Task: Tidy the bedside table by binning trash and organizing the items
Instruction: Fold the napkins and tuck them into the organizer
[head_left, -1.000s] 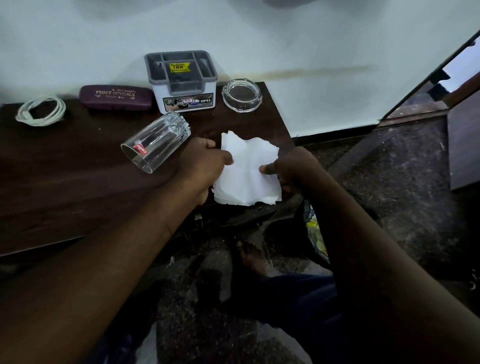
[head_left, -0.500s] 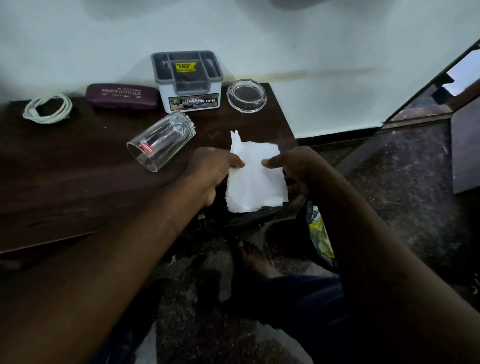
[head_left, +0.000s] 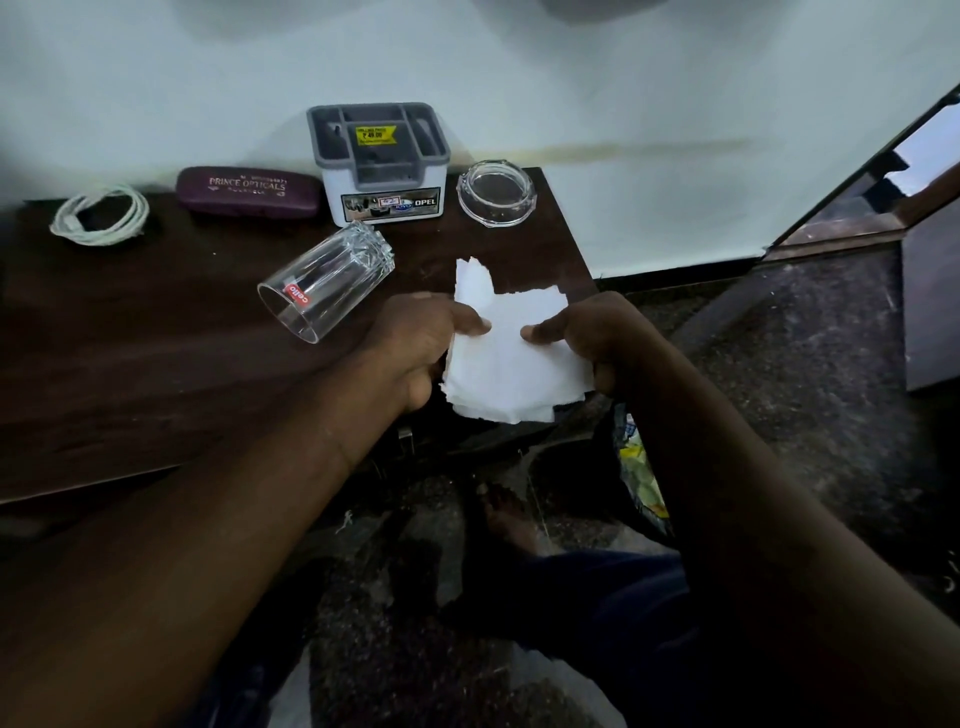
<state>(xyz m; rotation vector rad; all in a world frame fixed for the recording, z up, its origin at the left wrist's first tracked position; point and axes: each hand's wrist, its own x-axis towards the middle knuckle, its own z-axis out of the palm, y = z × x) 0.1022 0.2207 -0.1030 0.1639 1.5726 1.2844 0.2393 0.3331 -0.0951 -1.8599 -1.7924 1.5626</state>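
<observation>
Both forearms reach forward and converge, hands side by side at about the same height. Left hand (head_left: 415, 353) pinches the left edge of the torn paper (head_left: 511, 374), thumb on top pointing right; right hand (head_left: 602, 338) pinches the right edge, thumb on top pointing left. Thumb tips near each other, not touching; other fingers curl under the sheet.

- A single view, worn on the person's head, looks forward and steeply down.
- It faces a pale wall (head_left: 623, 78); the dark worktop (head_left: 130, 338) fills the left and centre, the speckled floor (head_left: 805, 364) the right and bottom.
- It sits close: both forearms enter from the lower edge, and the left hand (head_left: 415, 353) and right hand (head_left: 608, 338) pinch a white paper (head_left: 511, 364) near mid-frame.
- The wide lens bends straight lines toward the frame's edges.
</observation>
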